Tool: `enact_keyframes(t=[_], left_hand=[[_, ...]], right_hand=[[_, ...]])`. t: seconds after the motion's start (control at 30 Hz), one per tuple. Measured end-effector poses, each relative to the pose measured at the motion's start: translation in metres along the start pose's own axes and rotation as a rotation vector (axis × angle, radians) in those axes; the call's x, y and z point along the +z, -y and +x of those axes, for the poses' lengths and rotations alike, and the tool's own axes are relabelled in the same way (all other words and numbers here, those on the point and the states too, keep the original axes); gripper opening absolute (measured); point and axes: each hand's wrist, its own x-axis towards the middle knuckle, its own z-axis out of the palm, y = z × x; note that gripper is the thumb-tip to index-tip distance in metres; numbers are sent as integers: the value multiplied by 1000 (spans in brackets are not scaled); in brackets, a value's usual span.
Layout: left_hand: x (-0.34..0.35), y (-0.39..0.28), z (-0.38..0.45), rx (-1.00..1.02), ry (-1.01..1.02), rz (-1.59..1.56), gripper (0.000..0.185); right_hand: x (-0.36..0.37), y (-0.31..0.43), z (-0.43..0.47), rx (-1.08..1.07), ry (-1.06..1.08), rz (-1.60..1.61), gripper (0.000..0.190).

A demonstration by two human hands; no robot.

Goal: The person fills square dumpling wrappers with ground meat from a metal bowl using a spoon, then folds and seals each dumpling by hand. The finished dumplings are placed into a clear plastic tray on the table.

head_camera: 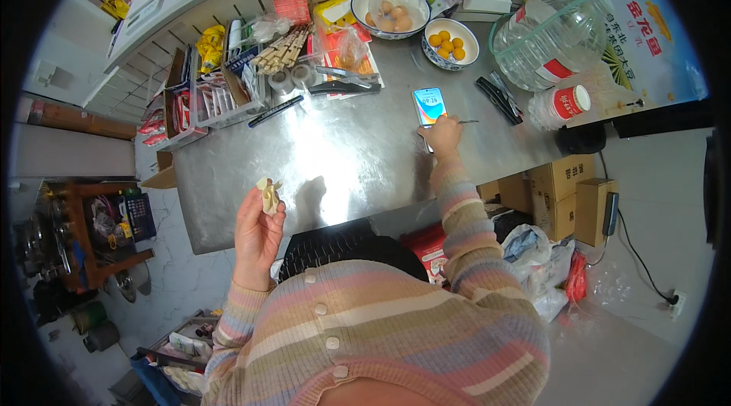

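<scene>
My left hand (260, 229) is raised near the front edge of the steel table (240, 149), with a small pale folded piece (269, 197), perhaps dough, between its fingertips. On the table at the right, my right hand (443, 134) is over the lower part of a smartphone (429, 104) whose screen is lit. A thin dark stick-like tool (469, 121) sticks out to the right from that hand's fingers. Beyond the phone stands a blue-and-white bowl (451, 57) of several orange-yellow balls. A larger bowl (390, 32) beside it holds several eggs in a plastic bag.
Clear bins of packets (223, 114), a marker (276, 111), tape rolls (291, 76), bundled chopsticks (285, 52) and a black-handled tool (342, 88) lie at the back left. A black stapler-like tool (498, 100), paper cups (562, 103) and large plastic bottles (554, 40) are at the right.
</scene>
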Motion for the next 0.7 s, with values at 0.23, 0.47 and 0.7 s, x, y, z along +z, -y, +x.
enact_keyframes(t=[0.23,0.47,0.7], left_hand=[[-36,-19,-17,-24,-11,11,24],[-113,-91,-36,-22,69,-67,23],[-292,-244,-73,209,10,-183,23]], right_hand=[[1,13,-47,-145,-79,218,43],[-61,171,-189,-663,-361,701,35],[-71,402,-316,-1113,-544,849,44]])
